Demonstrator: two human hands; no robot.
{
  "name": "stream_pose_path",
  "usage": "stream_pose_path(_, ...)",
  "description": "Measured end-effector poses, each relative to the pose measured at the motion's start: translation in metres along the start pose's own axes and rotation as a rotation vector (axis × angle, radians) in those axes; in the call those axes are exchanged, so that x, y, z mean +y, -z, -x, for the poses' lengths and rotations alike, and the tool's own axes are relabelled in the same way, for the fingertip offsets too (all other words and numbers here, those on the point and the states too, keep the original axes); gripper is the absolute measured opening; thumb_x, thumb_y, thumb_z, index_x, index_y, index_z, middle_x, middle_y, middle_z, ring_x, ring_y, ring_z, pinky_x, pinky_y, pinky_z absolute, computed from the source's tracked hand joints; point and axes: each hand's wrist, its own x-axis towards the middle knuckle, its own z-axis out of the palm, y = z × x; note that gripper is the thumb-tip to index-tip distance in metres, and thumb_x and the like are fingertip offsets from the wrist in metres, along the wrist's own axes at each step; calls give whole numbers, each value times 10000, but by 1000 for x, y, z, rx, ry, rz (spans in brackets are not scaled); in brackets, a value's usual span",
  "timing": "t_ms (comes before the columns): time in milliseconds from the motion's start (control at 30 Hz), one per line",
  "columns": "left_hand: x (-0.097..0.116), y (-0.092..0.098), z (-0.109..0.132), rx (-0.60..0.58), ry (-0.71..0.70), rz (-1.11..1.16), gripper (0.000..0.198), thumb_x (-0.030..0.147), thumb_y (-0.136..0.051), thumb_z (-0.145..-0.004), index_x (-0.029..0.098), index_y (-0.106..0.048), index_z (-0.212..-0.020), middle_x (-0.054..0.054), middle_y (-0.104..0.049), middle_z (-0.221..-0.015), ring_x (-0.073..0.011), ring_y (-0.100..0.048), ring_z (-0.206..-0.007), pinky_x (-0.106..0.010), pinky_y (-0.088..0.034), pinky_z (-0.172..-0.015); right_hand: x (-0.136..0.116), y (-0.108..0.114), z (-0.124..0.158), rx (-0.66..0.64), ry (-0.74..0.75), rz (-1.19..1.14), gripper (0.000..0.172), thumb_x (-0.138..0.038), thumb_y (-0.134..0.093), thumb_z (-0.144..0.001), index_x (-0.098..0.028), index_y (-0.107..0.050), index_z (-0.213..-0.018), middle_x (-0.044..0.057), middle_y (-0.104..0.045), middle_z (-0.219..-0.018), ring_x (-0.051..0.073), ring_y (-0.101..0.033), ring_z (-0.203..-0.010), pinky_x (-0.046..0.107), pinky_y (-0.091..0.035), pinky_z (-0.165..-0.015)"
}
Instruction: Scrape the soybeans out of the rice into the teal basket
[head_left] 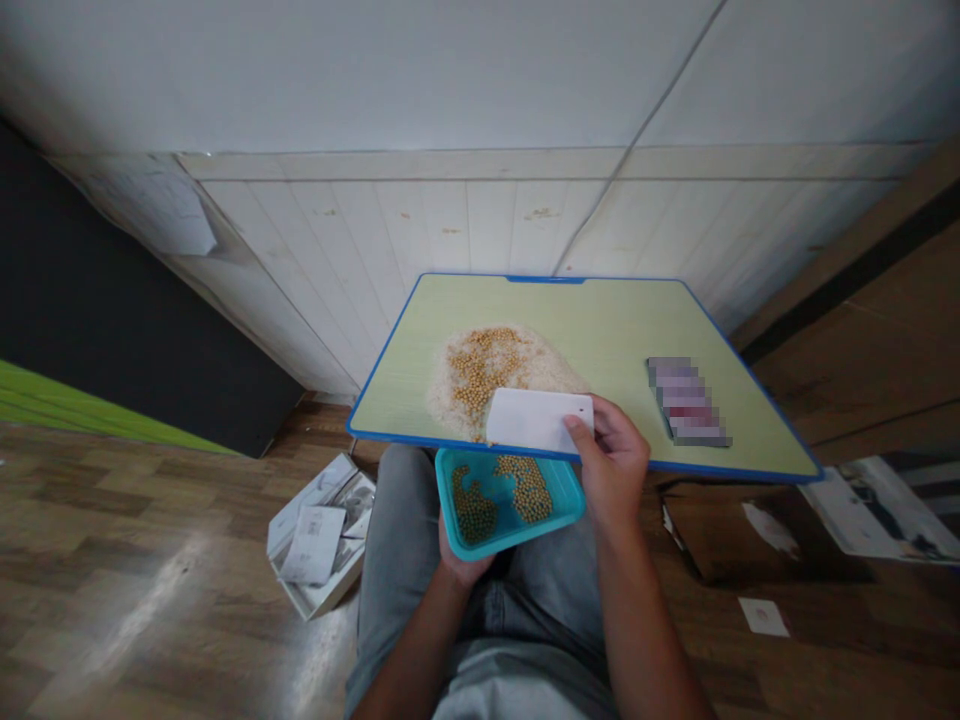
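A pile of white rice mixed with yellow beans (499,372) lies on a small green table with a blue rim (637,320). My right hand (615,460) grips a white flat scraper card (536,420) at the table's near edge, next to the pile. My left hand (461,565) holds a teal tray (506,500) from beneath, just under the table edge. Yellow beans (517,488) lie in the tray in two patches.
A blurred flat object (688,400) lies on the table's right side. On the wooden floor, an open white box with papers (322,545) sits at the left, and cardboard with papers (750,530) at the right. A white panelled wall stands behind.
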Motion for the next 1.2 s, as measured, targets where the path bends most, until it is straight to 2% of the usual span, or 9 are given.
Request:
stream_pose_path(100, 0, 7, -1, 9, -7, -21, 709, 574, -224, -1236, 320, -770, -1609, 2, -721, -1746, -266, -517, -1762, -556, -83, -1537, -2, 1, 2, -42, -8, -4, 297, -444, -978, -891, -252, -906, -1107, 54, -929, -1004, 237, -851, -873, 345, -684, -782)
stream_pose_path(200, -1, 12, -2, 12, -15, -30, 765, 538, -146, -1246, 315, -804, -1565, -2, -784, -1674, -256, -585, -1712, -553, -122, -1528, -1, 2, 4, -65, -9, 10, 263, -419, -975, -888, -262, -912, -1089, 44, -927, -991, 225, -848, -857, 332, -683, -768)
stream_pose_path(300, -1, 14, -1, 23, -16, -39, 842, 532, -63, -1244, 316, -821, -1540, 11, -768, -1692, -263, -550, -1738, -584, -109, -1518, 0, 2, 4, -52, -1, 40, 259, -417, -961, -890, -255, -915, -1087, 50, -926, -998, 230, -851, -867, 339, -689, -771)
stream_pose_path(567, -4, 18, 3, 36, 1, -38, 717, 571, -208, -1234, 351, -816, -1544, 37, -771, -1679, -257, -532, -1749, -546, -40, -1530, 3, 0, 4, 22, 16, 61, 294, -439, -953, -887, -246, -907, -1104, 60, -925, -1008, 247, -854, -891, 367, -699, -801)
stream_pose_path(800, -1, 3, 1, 38, 21, -27, 737, 612, -210, -1226, 336, -809, -1557, 27, -766, -1685, -265, -507, -1768, -542, -38, -1531, -4, -1, 2, 115, 40, 37, 320, -450, -971, -863, -228, -902, -1083, 67, -923, -991, 255, -861, -894, 365, -696, -816)
stream_pose_path(933, -1, -6, 1, 2, 11, -19, 751, 624, -202, -1225, 338, -816, -1550, 16, -736, -1723, -260, -384, -1833, -554, 73, -1510, -6, -1, 0, 125, 35, 44, 349, -482, -965, -863, -218, -895, -1080, 71, -922, -992, 259, -861, -895, 372, -696, -818)
stream_pose_path(1033, 0, -8, 1, -13, 14, -16, 759, 610, -189, -1229, 331, -818, -1551, 25, -705, -1751, -269, -352, -1845, -557, 135, -1488, -6, 0, 0, 111, 31, 48, 345, -475, -966, -857, -220, -898, -1078, 67, -923, -989, 259, -861, -892, 373, -696, -822)
stream_pose_path(1200, 0, -1, 1, -20, 14, -12, 748, 599, -191, -1232, 340, -812, -1558, 37, -720, -1735, -260, -412, -1818, -519, 80, -1505, -6, 2, 0, 91, 23, 53, 340, -474, -964, -859, -229, -896, -1086, 68, -924, -998, 269, -865, -903, 383, -701, -825)
